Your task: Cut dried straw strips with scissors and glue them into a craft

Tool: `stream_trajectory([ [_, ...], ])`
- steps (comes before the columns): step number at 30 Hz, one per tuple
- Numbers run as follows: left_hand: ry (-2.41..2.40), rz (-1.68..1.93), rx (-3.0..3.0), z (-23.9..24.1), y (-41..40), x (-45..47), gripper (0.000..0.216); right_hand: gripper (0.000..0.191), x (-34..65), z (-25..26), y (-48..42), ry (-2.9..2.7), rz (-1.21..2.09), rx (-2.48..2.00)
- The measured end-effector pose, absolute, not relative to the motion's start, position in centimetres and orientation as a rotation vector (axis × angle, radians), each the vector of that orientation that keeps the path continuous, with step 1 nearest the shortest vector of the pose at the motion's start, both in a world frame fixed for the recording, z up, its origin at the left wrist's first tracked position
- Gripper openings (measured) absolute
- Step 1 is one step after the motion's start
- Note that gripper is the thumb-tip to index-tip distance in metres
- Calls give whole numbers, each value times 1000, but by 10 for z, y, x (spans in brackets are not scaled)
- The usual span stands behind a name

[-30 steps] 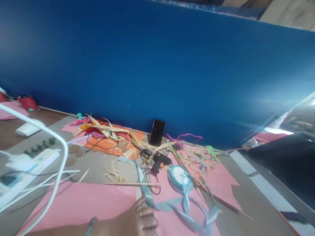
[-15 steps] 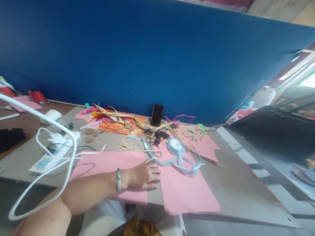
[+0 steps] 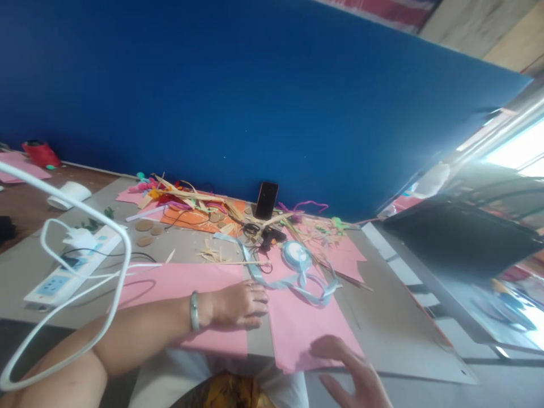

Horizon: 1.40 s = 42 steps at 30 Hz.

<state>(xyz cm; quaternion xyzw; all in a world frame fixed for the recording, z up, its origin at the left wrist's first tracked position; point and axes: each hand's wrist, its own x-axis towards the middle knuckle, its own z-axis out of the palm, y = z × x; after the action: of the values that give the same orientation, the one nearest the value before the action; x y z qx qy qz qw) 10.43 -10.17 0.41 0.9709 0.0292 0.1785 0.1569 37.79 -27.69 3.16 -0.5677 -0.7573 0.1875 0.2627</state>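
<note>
From the table's (image 3: 395, 317) front edge a pink sheet (image 3: 297, 323) runs rearward, spread right hand (image 3: 359, 373) over its right corner, loosely spread left hand (image 3: 238, 303) alongside.

Pale bangle (image 3: 194, 311), ring (image 3: 250, 287) on left hand (image 3: 238, 306), light trousers (image 3: 164, 374), brown-yellow garment (image 3: 227, 392)

A broad, smooth, deep-blue upright panel (image 3: 255, 85) filled most of the view behind the flat grey tabletop (image 3: 395, 323); a dark-brown surface (image 3: 25, 207) adjoined the tabletop at the far left; above the panel's sloping top edge, a grey-and-beige wall (image 3: 480, 28) showed at the upper right; below it, white light glared through a bright, pale-framed window (image 3: 521, 147); a black, slanted panel (image 3: 459, 232) stood nearer, its material unclear.
</note>
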Motion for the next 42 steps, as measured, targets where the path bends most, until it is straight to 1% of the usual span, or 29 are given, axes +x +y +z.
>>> stream_trajectory([
  [1,77,513,2775,5,-102,104,19,30,376,28,-269,-2115,448,-1489],
  [4,59,506,2783,6,-103,105,20,73,371,9,-255,-2350,310,-1505],
  [6,66,517,2799,5,-104,106,21,97,370,-7,-254,-2491,210,-1485],
  [7,74,523,2809,5,-104,106,21,106,370,-14,-255,-2545,170,-1480],
  [8,83,529,2821,4,-105,106,23,107,370,-20,-256,-2576,122,-1484],
  [9,93,534,2835,3,-106,106,24,103,371,-25,-258,-2600,72,-1489],
  [12,124,552,2871,0,-108,108,32,83,371,-32,-263,-2616,-58,-1496],
  [14,150,574,2879,-3,-109,109,39,74,372,-32,-267,-2622,-85,-1488],
  [18,136,593,2887,-8,-115,111,51,63,376,-28,-275,-2618,-18,-1478],
  [21,40,579,2925,-8,-122,112,53,57,380,-21,-276,-2573,88,-1486],
  [23,11,584,2950,-6,-127,114,49,52,385,-11,-272,-2537,203,-1495],
  [26,8,614,2961,-2,-132,117,36,42,392,8,-265,-2420,357,-1520],
  [31,-57,696,3023,-3,-135,123,19,29,399,38,-266,-2363,453,-1579],
  [35,-65,589,3133,-7,-137,122,13,28,397,50,-274,-2378,539,-1584],
  [40,226,375,3106,-2,-145,111,14,33,397,50,-272,-2366,586,-1574],
  [42,288,280,3055,7,-151,107,9,35,398,47,-270,-2357,570,-1570],
])
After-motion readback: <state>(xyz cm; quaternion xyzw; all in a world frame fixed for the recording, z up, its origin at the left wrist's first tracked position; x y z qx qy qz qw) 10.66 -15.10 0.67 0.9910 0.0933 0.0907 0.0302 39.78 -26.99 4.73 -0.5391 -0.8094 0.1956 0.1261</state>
